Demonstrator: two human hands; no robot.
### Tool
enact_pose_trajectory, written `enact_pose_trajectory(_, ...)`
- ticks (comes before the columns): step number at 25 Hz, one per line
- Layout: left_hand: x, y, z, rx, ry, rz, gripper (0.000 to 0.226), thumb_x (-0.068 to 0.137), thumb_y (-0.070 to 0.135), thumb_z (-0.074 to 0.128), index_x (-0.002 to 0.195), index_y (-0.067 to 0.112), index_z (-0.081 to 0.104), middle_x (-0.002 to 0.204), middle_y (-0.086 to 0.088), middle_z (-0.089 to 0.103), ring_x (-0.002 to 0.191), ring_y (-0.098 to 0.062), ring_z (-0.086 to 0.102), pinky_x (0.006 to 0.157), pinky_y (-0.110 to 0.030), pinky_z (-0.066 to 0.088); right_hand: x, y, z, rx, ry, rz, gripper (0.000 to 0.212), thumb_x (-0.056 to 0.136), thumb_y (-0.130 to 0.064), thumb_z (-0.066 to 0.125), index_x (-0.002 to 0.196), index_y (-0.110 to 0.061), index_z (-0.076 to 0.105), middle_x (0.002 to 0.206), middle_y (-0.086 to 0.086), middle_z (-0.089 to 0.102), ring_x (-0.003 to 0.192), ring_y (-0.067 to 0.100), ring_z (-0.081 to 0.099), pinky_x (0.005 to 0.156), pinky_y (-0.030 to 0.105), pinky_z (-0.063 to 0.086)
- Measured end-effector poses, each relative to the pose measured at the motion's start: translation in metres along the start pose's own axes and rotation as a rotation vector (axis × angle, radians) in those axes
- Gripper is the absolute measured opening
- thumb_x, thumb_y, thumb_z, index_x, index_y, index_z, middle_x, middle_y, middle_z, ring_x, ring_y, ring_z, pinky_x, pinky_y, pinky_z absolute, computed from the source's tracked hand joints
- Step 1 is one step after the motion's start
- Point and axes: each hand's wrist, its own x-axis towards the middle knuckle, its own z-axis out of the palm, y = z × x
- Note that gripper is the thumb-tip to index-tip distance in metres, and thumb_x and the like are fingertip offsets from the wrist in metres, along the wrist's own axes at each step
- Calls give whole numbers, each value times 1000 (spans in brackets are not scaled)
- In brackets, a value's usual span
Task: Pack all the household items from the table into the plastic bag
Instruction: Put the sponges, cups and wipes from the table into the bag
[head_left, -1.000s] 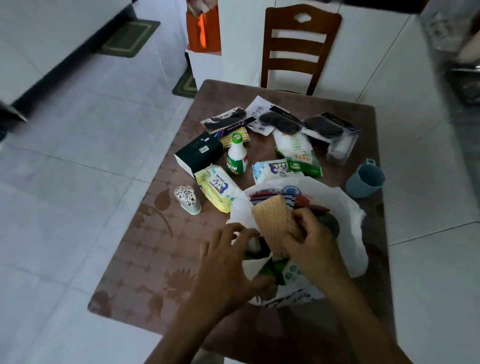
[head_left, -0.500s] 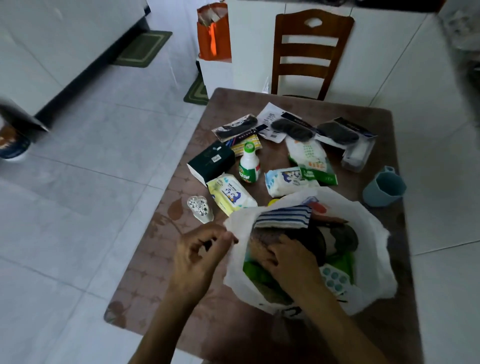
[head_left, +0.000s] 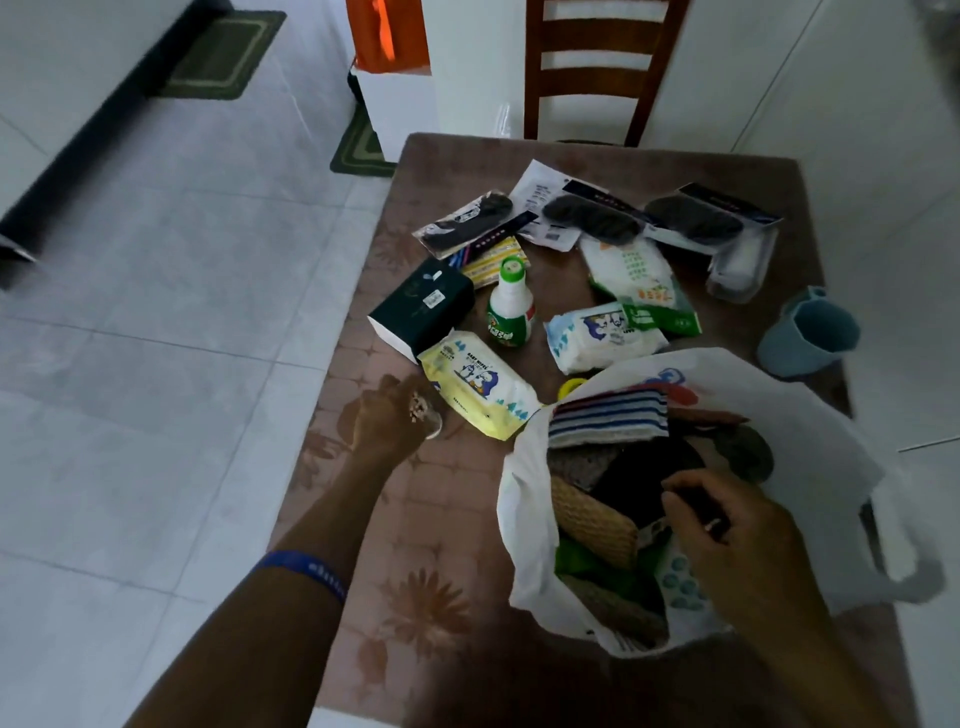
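Gripping small clear container (head_left: 423, 410) with left hand (head_left: 387, 418); right hand (head_left: 727, 525), fingers loosely curled, empty, over plastic bag (head_left: 810, 441).

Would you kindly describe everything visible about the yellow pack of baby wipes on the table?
The yellow pack of baby wipes is a soft plastic pouch, pale yellow with a white printed panel showing cartoon penguins and "BABY WIPES" lettering. It lies flat and diagonal on the table, sealed as far as shows. Its upper corner touches the dark green box; the left hand sits just beside it.
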Motion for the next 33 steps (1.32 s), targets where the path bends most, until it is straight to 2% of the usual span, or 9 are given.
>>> enact_pose_trajectory(5, -33, -44, -28, -1360, -74, -487, 26, 86, 22, 71, 108, 13, 61, 126, -20, 55, 97, -28, 62, 66, -33, 59, 4, -3, 5, 286, -36, 231, 21, 89, -16, 68, 80, -34, 70, 80, -16, 70, 78, -1, 65, 58, 10, 49)
enact_pose_trajectory(9, -85, -20, -74, -1724, -193, -291, 35, 99, 31, 42, 128, 14, 52, 124, -11, 57, 105, -25, 57, 77, -32, 56, 9, -23, -11, 537, -37, 402, 18, 91, -10, 64, 85, -25, 72, 77, -6, 74, 76, 24, 67, 59, 22, 52)
enact_pose_trajectory(15, -164, 131, -155, -1471, -298, 246, 46, 75, 43, 76, 116, 25, 63, 113, 1, 68, 102, -21, 68, 82, -35, 58, 5, -54, -68, 1058, -413, -94, 68, 80, -32, 77, 140, -25, 44, 139, 12, 53, 115, 30, 60, 86, 42, 54)
enact_pose_trajectory(19, -185, 197, -145, -1314, -509, 291, 52, 61, 24, 87, 106, 29, 61, 106, 2, 72, 97, -22, 71, 76, -37, 61, 2, -51, -98, 943, -304, -98, 45, 88, -29, 69, 131, -31, 57, 127, 4, 63, 116, 27, 62, 84, 36, 57)
enact_pose_trajectory(22, -185, 217, -122, -1273, -615, 298, 68, 68, 11, 83, 121, 43, 55, 117, 2, 69, 101, -24, 70, 76, -42, 61, -3, -36, -112, 601, -359, -163, 33, 90, -32, 64, 123, -32, 63, 119, -7, 67, 111, 14, 64, 87, 37, 56)
enact_pose_trajectory(26, -189, 233, -83, -1158, -384, 194, 67, 69, 24, 77, 124, 50, 50, 107, 8, 68, 93, -20, 70, 71, -45, 62, -19, -12, -129, -216, 312, -400, 46, 87, -41, 64, 131, -30, 53, 135, -11, 52, 117, 1, 48, 92, 24, 47)
enact_pose_trajectory(28, -191, 227, -70, -1148, -293, 84, 59, 63, 39, 72, 116, 51, 50, 100, 13, 68, 83, -14, 71, 63, -41, 62, -20, 6, -134, -422, 274, -160, 67, 79, -50, 70, 137, -29, 44, 138, -4, 49, 120, 14, 47, 92, 28, 42)
enact_pose_trajectory(31, -192, 233, -51, -1173, -384, 31, 55, 64, 43, 64, 115, 52, 45, 105, 10, 65, 83, -18, 71, 64, -42, 62, -16, 16, -132, 153, -18, 243, 12, 88, -30, 68, 99, -25, 69, 91, 4, 72, 86, 24, 67, 75, 38, 54)
enact_pose_trajectory(33, -182, 246, -38, -1191, -412, 57, 54, 69, 38, 66, 117, 48, 42, 112, -1, 62, 84, -21, 72, 64, -41, 62, -12, 17, -140, 600, 35, 310, 19, 94, -18, 60, 79, -19, 71, 60, 5, 62, 61, 23, 62, 69, 42, 53)
